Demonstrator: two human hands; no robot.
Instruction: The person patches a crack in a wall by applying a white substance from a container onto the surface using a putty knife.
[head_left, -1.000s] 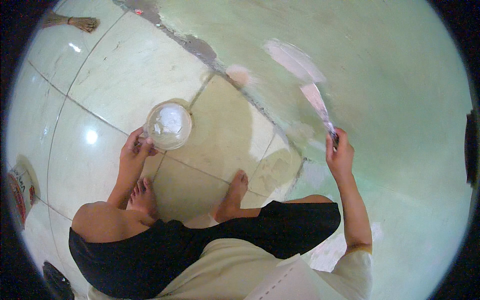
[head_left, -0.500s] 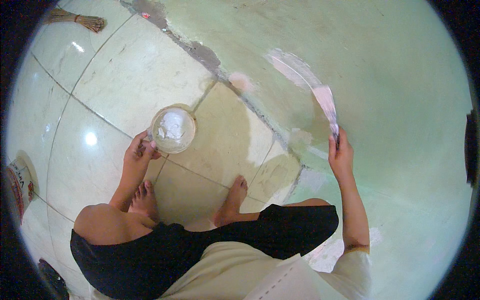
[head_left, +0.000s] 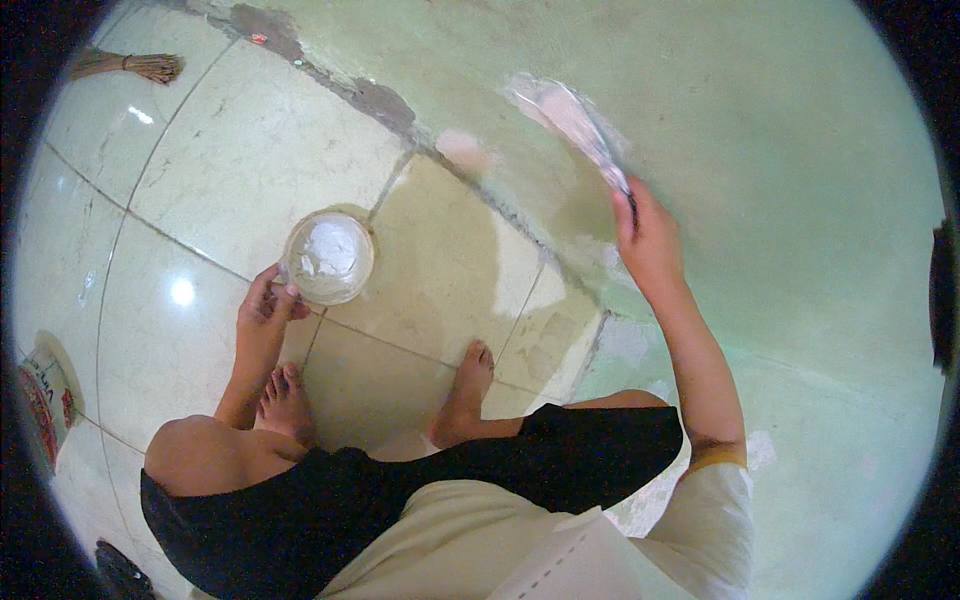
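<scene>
Paste (head_left: 335, 243) lies in the tub (head_left: 338, 291) grasped by left hand (head_left: 268, 300); right hand (head_left: 652, 238) grips putty knife (head_left: 585, 135) — some wall patches (head_left: 627, 341) are coated, much green surface (head_left: 780, 220) is bare.

Bright | glare on floor tiles (head_left: 262, 130) | soft shadow on wall (head_left: 800, 250) | dark fisheye rim

left hand (head_left: 264, 305) on a tub (head_left: 340, 294) of white paste (head_left: 335, 243), right hand (head_left: 652, 240) around a scraper (head_left: 596, 146) at the green wall (head_left: 800, 230)
</scene>
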